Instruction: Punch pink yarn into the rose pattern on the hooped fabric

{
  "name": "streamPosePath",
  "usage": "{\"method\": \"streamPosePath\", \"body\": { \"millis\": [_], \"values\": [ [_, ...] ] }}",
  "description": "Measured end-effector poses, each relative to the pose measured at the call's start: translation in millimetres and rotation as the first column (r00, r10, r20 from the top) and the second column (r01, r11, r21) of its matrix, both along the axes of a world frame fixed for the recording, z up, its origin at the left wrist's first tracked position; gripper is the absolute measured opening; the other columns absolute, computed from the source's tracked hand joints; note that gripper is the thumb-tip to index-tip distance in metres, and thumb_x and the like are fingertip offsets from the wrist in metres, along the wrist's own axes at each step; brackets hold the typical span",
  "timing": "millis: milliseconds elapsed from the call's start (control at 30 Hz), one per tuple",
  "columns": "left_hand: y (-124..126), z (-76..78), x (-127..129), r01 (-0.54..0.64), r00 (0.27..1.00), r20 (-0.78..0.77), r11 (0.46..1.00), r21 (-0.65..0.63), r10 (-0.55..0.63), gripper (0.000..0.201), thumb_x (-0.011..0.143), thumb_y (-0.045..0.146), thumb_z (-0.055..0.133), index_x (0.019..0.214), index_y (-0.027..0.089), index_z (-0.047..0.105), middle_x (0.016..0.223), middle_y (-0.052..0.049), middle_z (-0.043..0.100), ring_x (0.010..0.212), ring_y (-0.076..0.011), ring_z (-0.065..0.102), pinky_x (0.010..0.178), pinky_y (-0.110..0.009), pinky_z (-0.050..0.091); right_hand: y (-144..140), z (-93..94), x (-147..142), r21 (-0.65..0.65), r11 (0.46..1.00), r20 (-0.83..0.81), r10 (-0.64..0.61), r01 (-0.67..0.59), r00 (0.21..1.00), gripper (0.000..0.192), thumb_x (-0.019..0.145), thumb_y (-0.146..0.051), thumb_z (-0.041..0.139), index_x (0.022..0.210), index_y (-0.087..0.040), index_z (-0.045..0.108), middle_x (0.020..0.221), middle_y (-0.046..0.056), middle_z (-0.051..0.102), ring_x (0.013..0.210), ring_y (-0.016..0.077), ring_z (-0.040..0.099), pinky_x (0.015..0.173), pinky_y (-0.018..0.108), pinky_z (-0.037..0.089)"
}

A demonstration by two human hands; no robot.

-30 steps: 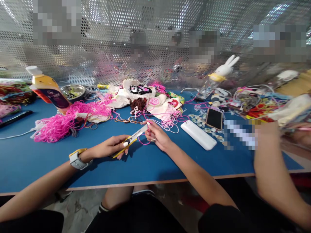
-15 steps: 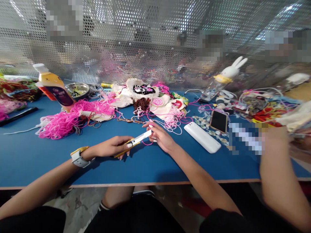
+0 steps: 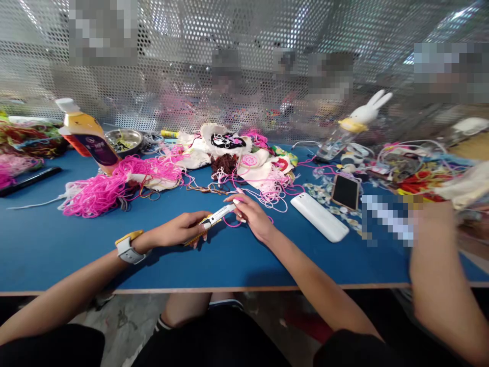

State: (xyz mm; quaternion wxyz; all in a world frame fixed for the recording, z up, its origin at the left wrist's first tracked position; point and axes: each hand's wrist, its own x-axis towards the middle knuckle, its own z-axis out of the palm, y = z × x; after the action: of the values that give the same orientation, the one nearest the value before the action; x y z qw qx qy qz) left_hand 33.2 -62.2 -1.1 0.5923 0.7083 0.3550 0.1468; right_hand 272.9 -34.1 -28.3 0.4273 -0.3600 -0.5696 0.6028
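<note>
Left hand (image 3: 179,229) grip closed around yellow utility knife with extended metal blade (image 3: 214,219), low over blue tabletop (image 3: 57,239). Right hand (image 3: 252,216) grip pinches thin pink cord loop (image 3: 233,223) at blade tip. White oblong plastic case (image 3: 319,216) right of right grip, apart.

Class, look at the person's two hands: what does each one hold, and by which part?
Left hand grips the utility knife by its yellow handle. Right hand pinches a loop of pink string at the blade.
</note>
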Motion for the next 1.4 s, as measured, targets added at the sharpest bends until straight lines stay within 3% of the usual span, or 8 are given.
{"method": "streamPosePath", "body": {
  "millis": [167, 467, 633, 767, 833, 1133, 1267, 1400],
  "values": [
    [1, -3.6, -1, -0.036, 0.999, 0.005, 0.999, 0.035, 0.036, 0.042, 0.097, 0.046, 0.045, 0.126, 0.016, 0.047, 0.086, -0.004, 0.063, 0.06, -0.0097, 0.058, 0.054, -0.02, 0.046, -1, 0.1, -1, 0.053, 0.998, 0.018, -0.046, 0.045, 0.999, 0.021, 0.088, -0.036, 0.056, 0.1, -0.024, 0.07, 0.073, -0.002, 0.043, 0.059, 0.0087, 0.036, 0.052, 0.022, 0.029],
    [-1, -4.4, 0, -0.104, 0.994, -0.023, 0.987, 0.119, 0.107, 0.042, 0.097, 0.048, 0.044, 0.124, 0.016, 0.047, 0.087, -0.004, 0.063, 0.064, -0.0111, 0.059, 0.056, -0.022, 0.046, -5, -1.5, -6, 0.003, 0.994, -0.069, -0.104, 0.105, 0.992, 0.022, 0.084, -0.036, 0.058, 0.093, -0.018, 0.067, 0.047, -0.008, 0.033, 0.043, 0.0069, 0.029, 0.046, 0.022, 0.023],
    [0, -5.9, 0, -0.112, 0.993, -0.022, 0.986, 0.122, 0.116, 0.042, 0.097, 0.048, 0.043, 0.125, 0.017, 0.047, 0.087, -0.004, 0.064, 0.065, -0.012, 0.061, 0.057, -0.022, 0.047, -6, -3.5, -6, -0.025, 0.994, -0.058, -0.105, 0.104, 0.993, 0.026, 0.083, -0.039, 0.059, 0.086, -0.016, 0.069, 0.041, -0.009, 0.036, 0.039, 0.0057, 0.029, 0.044, 0.023, 0.025],
    [0, -6.1, 0, -0.111, 0.993, -0.02, 0.987, 0.113, 0.114, 0.044, 0.097, 0.048, 0.043, 0.127, 0.017, 0.046, 0.088, -0.004, 0.064, 0.064, -0.0119, 0.061, 0.055, -0.022, 0.047, -5, -4.7, -10, -0.071, 0.984, -0.137, -0.169, 0.161, 0.976, 0.024, 0.08, -0.04, 0.066, 0.08, -0.016, 0.064, 0.063, -0.002, 0.061, 0.038, 0.0022, 0.031, 0.041, 0.022, 0.024],
    [-1, -5.9, 0, -0.109, 0.994, -0.014, 0.988, 0.111, 0.111, 0.044, 0.097, 0.048, 0.043, 0.128, 0.016, 0.046, 0.088, -0.004, 0.064, 0.064, -0.0117, 0.061, 0.055, -0.022, 0.047, -4, -5.7, -12, -0.072, 0.976, -0.156, -0.213, 0.204, 0.965, 0.025, 0.078, -0.04, 0.069, 0.079, -0.016, 0.06, 0.073, 0.001, 0.065, 0.039, 0.0015, 0.032, 0.04, 0.021, 0.024],
    [-1, -9.0, 1, -0.144, 0.989, -0.025, 0.979, 0.143, 0.149, 0.051, 0.098, 0.045, 0.043, 0.14, 0.017, 0.039, 0.084, -0.003, 0.062, 0.061, -0.011, 0.058, 0.054, -0.021, 0.045, -6, -8.6, -10, 0.11, 0.93, -0.003, -0.353, 0.351, 0.936, 0.024, 0.079, -0.032, 0.065, 0.092, -0.021, 0.048, 0.063, -0.003, 0.061, 0.049, 0.0083, 0.045, 0.046, 0.02, 0.031],
    [-3, -8.9, 2, -0.158, 0.982, -0.064, 0.955, 0.252, 0.179, 0.059, 0.098, 0.037, 0.041, 0.152, 0.021, 0.025, 0.082, -0.002, 0.061, 0.058, -0.0094, 0.053, 0.056, -0.02, 0.043, -6, -6.2, -10, 0.207, 0.935, 0.178, -0.325, 0.287, 0.929, 0.018, 0.084, -0.035, 0.059, 0.085, -0.018, 0.06, 0.064, 0.001, 0.061, 0.051, 0.01, 0.046, 0.05, 0.024, 0.033],
    [-4, -8.6, 1, -0.162, 0.97, -0.122, 0.931, 0.327, 0.212, 0.059, 0.097, 0.033, 0.041, 0.153, 0.021, 0.028, 0.079, -0.001, 0.061, 0.056, -0.0089, 0.051, 0.057, -0.02, 0.042, -7, -4.9, -9, 0.313, 0.909, 0.248, -0.357, 0.275, 0.9, 0.016, 0.086, -0.031, 0.056, 0.077, -0.019, 0.059, 0.061, -0.001, 0.057, 0.053, 0.0109, 0.048, 0.054, 0.025, 0.035]
  ]
}}
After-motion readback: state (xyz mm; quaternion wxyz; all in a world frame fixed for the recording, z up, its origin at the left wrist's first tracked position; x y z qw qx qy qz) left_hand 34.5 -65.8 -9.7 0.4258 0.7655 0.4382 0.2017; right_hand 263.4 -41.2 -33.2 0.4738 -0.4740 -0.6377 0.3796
